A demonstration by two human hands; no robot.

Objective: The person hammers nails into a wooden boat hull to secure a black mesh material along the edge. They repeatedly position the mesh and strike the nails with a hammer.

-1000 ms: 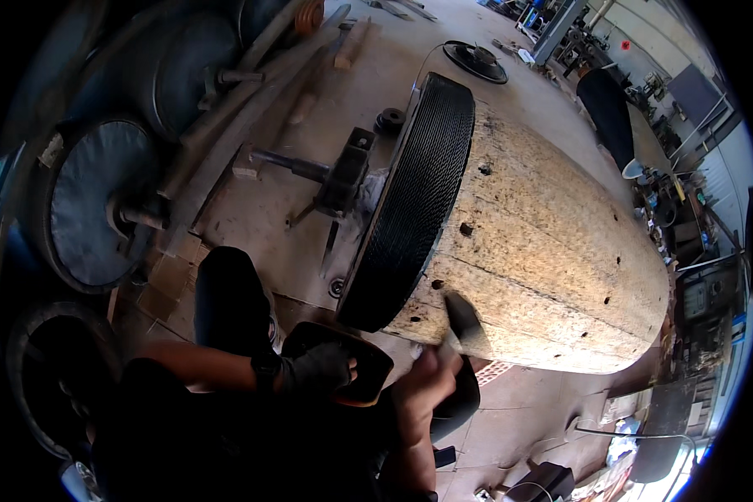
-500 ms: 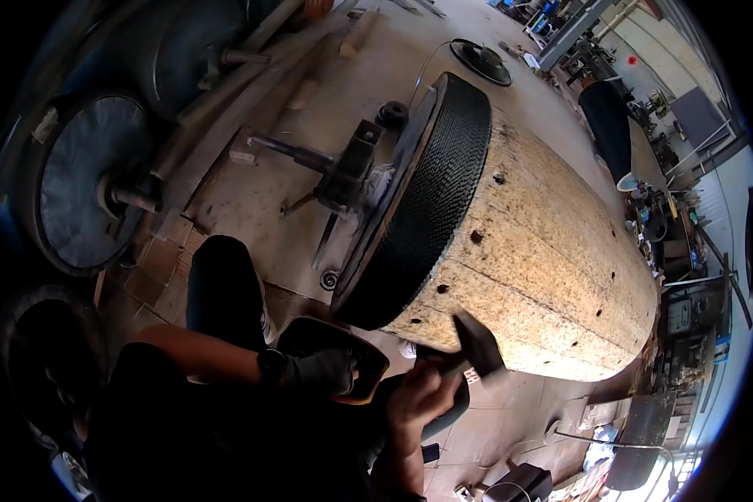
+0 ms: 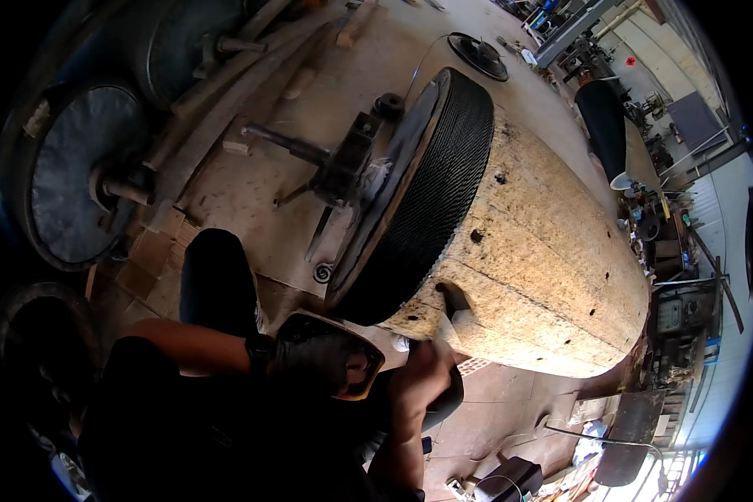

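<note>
A large tan wooden drum lies on its side before me. Its near-left end is wrapped in many turns of black cord. My right hand is closed round the handle of a hammer. The hammer's blurred dark head is at the drum's lower wood, near the wrapped edge; I cannot tell if it touches. My left hand, in a dark glove, is at a dark shallow tray with a light brown edge. Its fingers are curled, and what they hold, if anything, is hidden.
A metal shaft with a block sticks out of the drum's left end. At the left stand dark round drums beside long wooden beams. A cord reel lies on the floor beyond. Cluttered benches line the right side.
The hammer has swung up and left, from beside the drum's lower edge onto its lower wood near the wrapping. My left hand stays at the tray. The whole view has shifted slightly.
</note>
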